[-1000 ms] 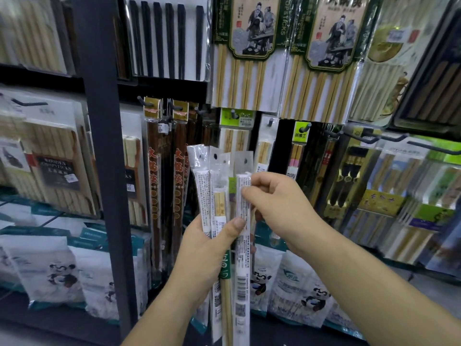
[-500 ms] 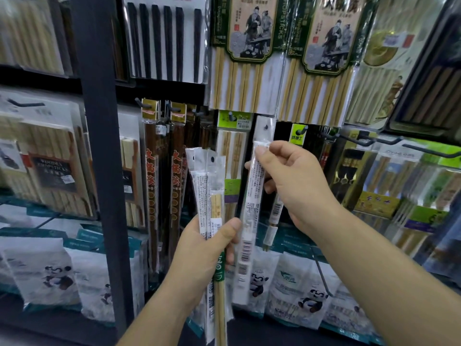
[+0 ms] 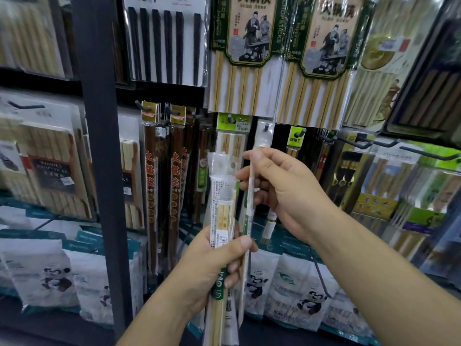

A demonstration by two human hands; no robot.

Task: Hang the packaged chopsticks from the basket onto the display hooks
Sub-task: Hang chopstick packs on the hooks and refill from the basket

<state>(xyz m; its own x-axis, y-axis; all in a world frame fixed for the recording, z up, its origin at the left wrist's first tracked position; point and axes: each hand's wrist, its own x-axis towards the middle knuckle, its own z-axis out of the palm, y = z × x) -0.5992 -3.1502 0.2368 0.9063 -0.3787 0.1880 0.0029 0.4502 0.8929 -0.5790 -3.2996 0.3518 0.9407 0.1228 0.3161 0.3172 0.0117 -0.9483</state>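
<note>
**Chopstick rack: stock in hand and stock on the hooks**

**Left hand, one bundle.** The bundle of packets [image 3: 222, 211] holds pale chopsticks in clear wrap. It stands upright with its long axis vertical and the hang-tabs at the top. At least two packets show, but they overlap and I cannot give an exact count. The left hand [image 3: 212, 268] is wrapped round the lower half, with the thumb laid across the front just above a green band.

**Right hand, one item.** The single packet [image 3: 250, 196] is turned edge-on and looks like a thin strip. Its long axis is near vertical with a slight lean. The top points up toward the rack, and the lower end lies against the bundle beside the left thumb. The right hand [image 3: 284, 193] pinches the upper part between the thumb and curled fingers [image 3: 245, 176]. The top of the packet sits just below a hook [image 3: 266, 126]. From here I cannot tell whether it is threaded on.

**On that hook, one item.** One clear hanging packet [image 3: 265, 137] hangs straight down, and its lower part is hidden behind the right hand.

**Elsewhere on the rack.**
- Two large green-carded packs [image 3: 249, 46] hang side by side in the top row.
- One pack of black chopsticks [image 3: 164, 46] hangs to their left.
- Two long dark-brown packs [image 3: 151, 186] with red lettering hang vertically.
- One green-tagged pack [image 3: 233, 131] hangs just left of the hook.
- Two bare hooks [image 3: 369, 143] jut out at the right.
- Several panda-print bags [image 3: 306, 295] stand along the lower shelf.
- One dark upright post [image 3: 99, 158] stands to the left of the hands.
</note>
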